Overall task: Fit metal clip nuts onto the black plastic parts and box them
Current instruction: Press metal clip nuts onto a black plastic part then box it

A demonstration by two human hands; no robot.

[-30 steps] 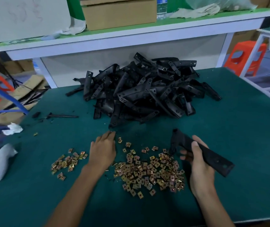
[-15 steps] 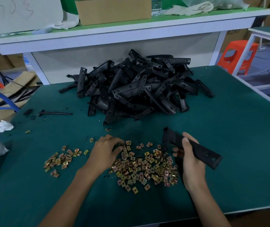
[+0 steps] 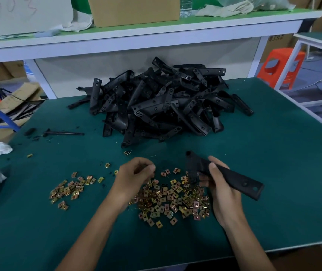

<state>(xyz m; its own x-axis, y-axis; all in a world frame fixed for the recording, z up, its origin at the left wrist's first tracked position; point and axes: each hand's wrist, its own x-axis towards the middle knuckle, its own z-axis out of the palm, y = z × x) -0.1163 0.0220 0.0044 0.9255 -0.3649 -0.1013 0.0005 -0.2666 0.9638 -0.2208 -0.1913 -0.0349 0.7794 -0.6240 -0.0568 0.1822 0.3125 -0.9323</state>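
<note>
Right hand [image 3: 222, 192] gripped the black plastic part [image 3: 240, 180], long axis 10-to-4 o'clock, its head at 3 o'clock from the left hand [image 3: 132, 177]. That hand's fingers curled over the clip nuts [image 3: 172, 200]; whether they pinched one could not be told.

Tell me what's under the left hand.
The left hand is over the left edge of the larger nut pile on the green mat. Its curled fingers hide whether they pinch a nut.

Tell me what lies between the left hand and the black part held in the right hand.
Head view: a few loose clip nuts on the green mat, nothing else.
</note>
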